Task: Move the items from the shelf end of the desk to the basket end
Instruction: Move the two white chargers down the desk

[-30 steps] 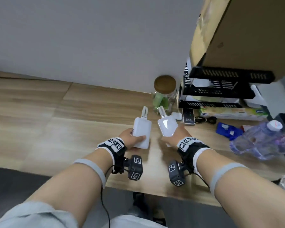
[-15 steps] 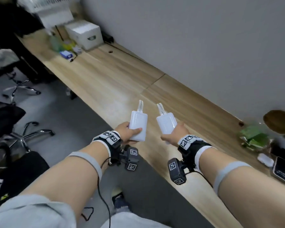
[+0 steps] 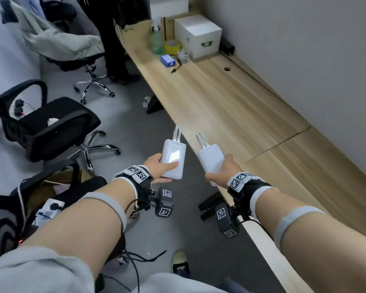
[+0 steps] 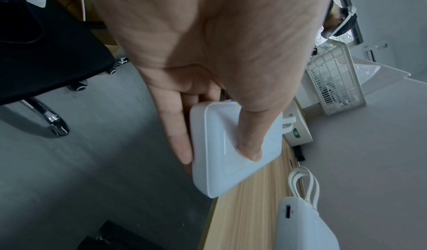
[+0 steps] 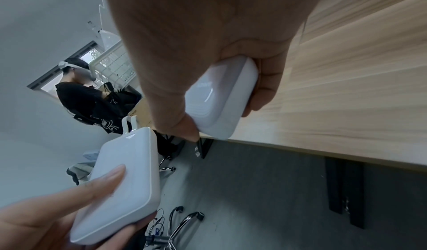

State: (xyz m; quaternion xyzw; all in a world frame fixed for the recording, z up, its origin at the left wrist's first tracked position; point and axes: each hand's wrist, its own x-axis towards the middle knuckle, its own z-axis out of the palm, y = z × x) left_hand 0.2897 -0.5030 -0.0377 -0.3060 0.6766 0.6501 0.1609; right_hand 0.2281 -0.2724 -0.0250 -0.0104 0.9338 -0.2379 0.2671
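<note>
Each hand carries a white power bank with a looped white cord at its far end. My left hand (image 3: 159, 166) grips the left power bank (image 3: 173, 159) over the grey floor, thumb on its face (image 4: 233, 149). My right hand (image 3: 221, 169) grips the right power bank (image 3: 211, 159) above the near edge of the long wooden desk (image 3: 241, 106), fingers curled round its sides (image 5: 221, 96). The two power banks are side by side and apart. A white slatted basket (image 4: 335, 78) stands at the far end of the desk.
At the desk's far end stand a white box (image 3: 197, 34), a yellow tape roll (image 3: 172, 46), a spray bottle (image 3: 156, 39) and a blue item (image 3: 167, 60). Black office chairs (image 3: 49, 127) crowd the floor on the left. Another person (image 5: 87, 98) stands near the basket.
The view has swung left, away from the black shelf and jar, along the desk to its far end. Both hands kept hold of their power banks and came off the desktop toward its edge.
</note>
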